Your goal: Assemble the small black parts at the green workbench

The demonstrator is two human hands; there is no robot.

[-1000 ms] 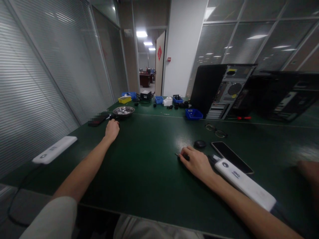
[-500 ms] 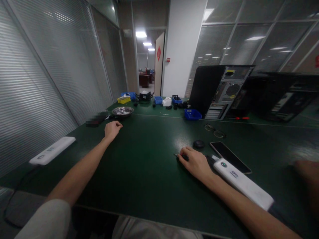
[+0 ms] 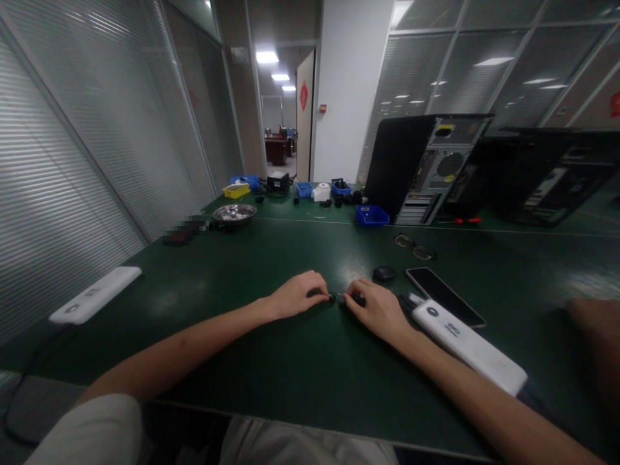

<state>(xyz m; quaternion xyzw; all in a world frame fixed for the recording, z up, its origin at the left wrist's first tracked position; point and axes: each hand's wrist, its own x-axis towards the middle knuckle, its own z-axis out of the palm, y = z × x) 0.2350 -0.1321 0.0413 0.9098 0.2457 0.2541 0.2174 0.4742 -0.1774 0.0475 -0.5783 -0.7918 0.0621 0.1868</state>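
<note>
Near the middle of the green table (image 3: 232, 381), my left hand (image 3: 298, 296) is closed, its thumb and fingertips pinching a small dark piece (image 3: 332, 297) too small to name. Facing it, my right hand (image 3: 375, 303) is closed around a slim dark object with a thin metallic tip (image 3: 340, 297); fingers cover most of it, so its kind is unclear. The tip points left and nearly meets the small piece; whether they touch I cannot tell. Just beyond my right hand lies a black mouse-like object (image 3: 384, 273).
Right of my right hand lie a white power-bank-like device (image 3: 469, 345), a phone (image 3: 445, 297) and glasses (image 3: 415, 247). Another person's hand (image 3: 593, 323) is at the right edge. Farther back are a metal bowl (image 3: 234, 214), a blue bin (image 3: 372, 216) and a computer case (image 3: 402, 168).
My left hand has moved right and nearer, from by the metal bowl to the tip at my right hand, with a small dark piece in its fingers. My right hand has hardly moved.
</note>
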